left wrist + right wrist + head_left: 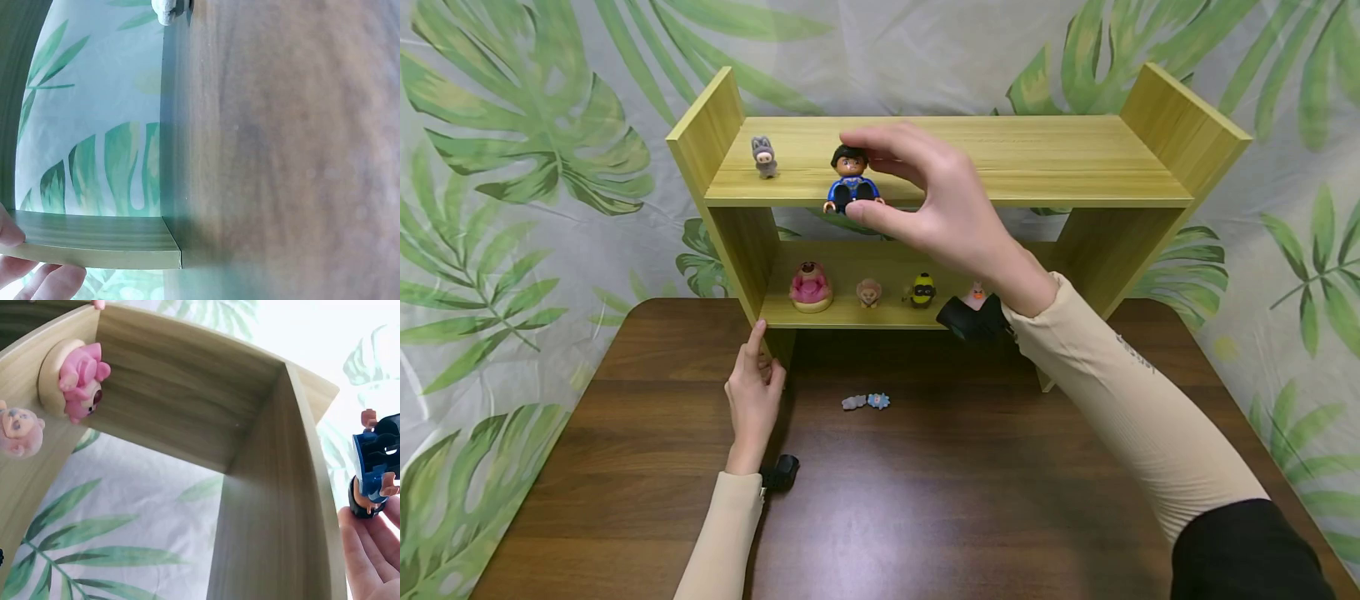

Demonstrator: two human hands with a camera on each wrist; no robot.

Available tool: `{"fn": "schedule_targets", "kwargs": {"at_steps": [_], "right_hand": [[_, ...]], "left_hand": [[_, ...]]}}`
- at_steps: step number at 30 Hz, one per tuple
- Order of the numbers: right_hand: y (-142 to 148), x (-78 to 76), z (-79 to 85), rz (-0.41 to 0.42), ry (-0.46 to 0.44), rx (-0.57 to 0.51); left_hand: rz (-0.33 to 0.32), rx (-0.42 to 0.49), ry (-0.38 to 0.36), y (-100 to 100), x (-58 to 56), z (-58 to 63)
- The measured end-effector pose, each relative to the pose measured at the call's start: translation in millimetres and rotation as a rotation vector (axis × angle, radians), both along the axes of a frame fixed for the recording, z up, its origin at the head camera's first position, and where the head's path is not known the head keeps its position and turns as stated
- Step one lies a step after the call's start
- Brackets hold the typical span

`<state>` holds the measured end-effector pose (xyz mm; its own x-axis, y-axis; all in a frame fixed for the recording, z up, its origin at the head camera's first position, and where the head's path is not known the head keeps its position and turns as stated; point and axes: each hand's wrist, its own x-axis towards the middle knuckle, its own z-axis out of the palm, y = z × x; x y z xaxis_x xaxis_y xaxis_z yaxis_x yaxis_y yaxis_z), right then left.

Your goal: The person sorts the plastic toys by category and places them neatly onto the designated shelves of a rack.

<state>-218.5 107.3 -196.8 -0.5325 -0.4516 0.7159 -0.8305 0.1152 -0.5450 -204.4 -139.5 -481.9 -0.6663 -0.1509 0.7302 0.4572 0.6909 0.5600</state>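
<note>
My right hand [951, 200] pinches a toy figure [848, 185] with black hair and a blue top, thumb below and fingers at its head. In the head view the figure overlaps the front edge of the wooden shelf's [1000, 158] upper board. The right wrist view shows the figure [375, 465] at the right, fingertips against its hair. Low on the left, my left hand [755, 392] holds the shelf's side panel [94, 255], thumb on one side and fingers on the other. A small grey figure [764, 157] stands on the upper board, left of the held one.
Along the lower board stand a pink bear [810, 287], a small light-brown figure [868, 292], a yellow-and-black figure [922, 290] and a pink figure [976, 296], partly hidden by the right wrist camera. Small grey [853, 402] and blue [878, 401] pieces lie on the brown table [925, 500].
</note>
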Motion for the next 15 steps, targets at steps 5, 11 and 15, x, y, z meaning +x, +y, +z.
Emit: {"fn": "schedule_targets", "kwargs": {"at_steps": [5,11,15], "right_hand": [[-2.2,-4.7,3.1,-0.021,-0.056,0.023],[-4.1,-9.3,6.7,-0.031,-0.060,0.045],[-5.8,-11.2,8.2,-0.035,-0.074,0.038]], "left_hand": [[0.005,-0.005,0.000,-0.1,-0.4,0.3],[0.007,-0.011,-0.003,-0.5,-0.5,0.3],[0.007,-0.011,-0.004,-0.5,-0.8,-0.6]]}}
